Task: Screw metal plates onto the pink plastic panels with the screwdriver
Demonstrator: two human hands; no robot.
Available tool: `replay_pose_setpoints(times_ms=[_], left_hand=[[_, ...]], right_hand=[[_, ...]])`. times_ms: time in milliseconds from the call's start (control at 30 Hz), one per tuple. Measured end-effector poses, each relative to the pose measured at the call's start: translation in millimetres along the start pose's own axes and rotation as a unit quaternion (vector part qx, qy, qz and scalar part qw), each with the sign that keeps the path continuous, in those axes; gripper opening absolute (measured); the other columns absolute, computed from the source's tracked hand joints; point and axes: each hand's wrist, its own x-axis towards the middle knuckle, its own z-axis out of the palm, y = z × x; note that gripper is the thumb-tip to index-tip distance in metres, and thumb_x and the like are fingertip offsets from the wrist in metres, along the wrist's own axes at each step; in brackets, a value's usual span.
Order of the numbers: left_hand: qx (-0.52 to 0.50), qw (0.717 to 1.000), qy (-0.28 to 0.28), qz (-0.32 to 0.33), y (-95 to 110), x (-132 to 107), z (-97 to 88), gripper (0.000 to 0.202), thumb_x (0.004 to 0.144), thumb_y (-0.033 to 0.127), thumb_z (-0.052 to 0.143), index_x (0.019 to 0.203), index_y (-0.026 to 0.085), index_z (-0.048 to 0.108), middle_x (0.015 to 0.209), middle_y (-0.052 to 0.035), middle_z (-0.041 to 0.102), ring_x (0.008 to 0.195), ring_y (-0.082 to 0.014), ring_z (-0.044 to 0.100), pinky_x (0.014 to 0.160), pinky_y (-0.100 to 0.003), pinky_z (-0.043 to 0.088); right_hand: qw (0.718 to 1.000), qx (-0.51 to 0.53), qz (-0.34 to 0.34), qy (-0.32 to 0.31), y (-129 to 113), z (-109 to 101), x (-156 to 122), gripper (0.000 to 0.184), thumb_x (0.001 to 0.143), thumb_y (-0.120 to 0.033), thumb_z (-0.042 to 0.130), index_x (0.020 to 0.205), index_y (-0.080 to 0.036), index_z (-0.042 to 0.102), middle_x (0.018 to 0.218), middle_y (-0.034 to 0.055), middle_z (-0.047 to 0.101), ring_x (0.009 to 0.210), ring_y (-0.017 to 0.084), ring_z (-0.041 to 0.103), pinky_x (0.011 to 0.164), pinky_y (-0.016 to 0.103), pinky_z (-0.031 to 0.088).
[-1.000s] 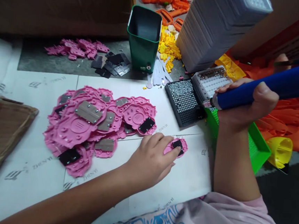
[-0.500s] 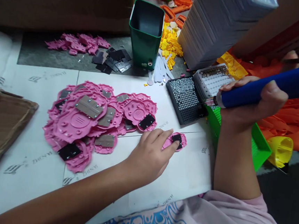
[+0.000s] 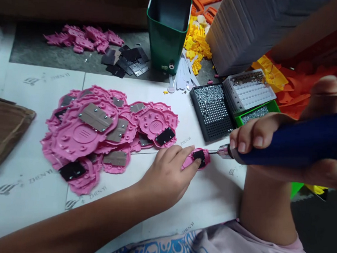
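My left hand (image 3: 171,174) presses a pink plastic part (image 3: 187,162) down on the white sheet, its fingers over the part's left side. A small black plate (image 3: 199,156) lies on that part, one fingertip against it. My right hand (image 3: 262,138) is wrapped round a blue electric screwdriver (image 3: 297,141), held nearly level. The bit (image 3: 212,151) reaches the plate's right edge; whether it sits on a screw I cannot make out. Left of my hands lies a heap of pink parts (image 3: 89,135) with grey or black plates fixed to them.
A black screw tray (image 3: 210,126) stands behind the bit, beside a white tray (image 3: 250,90) and a green bin (image 3: 256,115) of screws. Farther back are a dark green container (image 3: 166,39), loose black plates (image 3: 128,62) and yellow pieces (image 3: 194,46). A cardboard flap (image 3: 2,135) juts in at left.
My right hand has brought the screwdriver from the screw trays down and towards me, its bit now at the black plate. My left hand keeps its place on the pink part.
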Motion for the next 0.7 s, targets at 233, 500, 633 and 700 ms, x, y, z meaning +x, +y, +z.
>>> replay_pose_setpoints(times_ms=[233,500,633,700], left_hand=[[0.000,1.000,-0.011,-0.010,1,-1,1.2,0.032,0.084,0.013,0.059,0.114,0.012,0.070,0.124,-0.0200,0.063,0.100,-0.0332,0.053,0.081,-0.048,0.046],[0.011,1.000,-0.001,-0.008,2,2,-1.8,0.030,0.086,0.013,0.056,0.113,0.013,0.069,0.120,-0.0174,0.065,0.095,-0.0290,0.053,0.078,-0.043,0.045],[0.010,1.000,-0.012,-0.015,2,2,-1.5,0.030,0.088,0.014,0.055,0.114,0.014,0.069,0.122,-0.0164,0.064,0.095,-0.0283,0.052,0.079,-0.042,0.044],[0.011,1.000,-0.012,-0.016,2,1,-1.0,0.031,0.088,0.013,0.054,0.115,0.015,0.068,0.123,-0.0161,0.064,0.096,-0.0284,0.052,0.080,-0.043,0.044]], right_hand=[[0.994,0.049,0.077,0.062,21,-11,-10,0.086,0.049,-0.042,0.086,0.129,-0.035,0.055,0.064,-0.0006,0.062,0.050,0.023,0.061,0.050,0.043,0.054],[0.999,0.017,0.030,0.000,14,9,3,0.054,0.067,-0.037,0.075,0.120,-0.035,0.062,0.066,0.0023,0.066,0.050,0.023,0.063,0.048,0.040,0.054],[0.999,-0.001,0.006,-0.038,13,12,7,0.054,0.071,-0.037,0.067,0.124,-0.033,0.061,0.069,0.0033,0.066,0.054,0.023,0.064,0.049,0.040,0.055],[0.999,-0.001,0.006,-0.038,14,10,6,0.058,0.070,-0.037,0.067,0.127,-0.033,0.058,0.071,0.0028,0.066,0.056,0.023,0.064,0.051,0.040,0.056]])
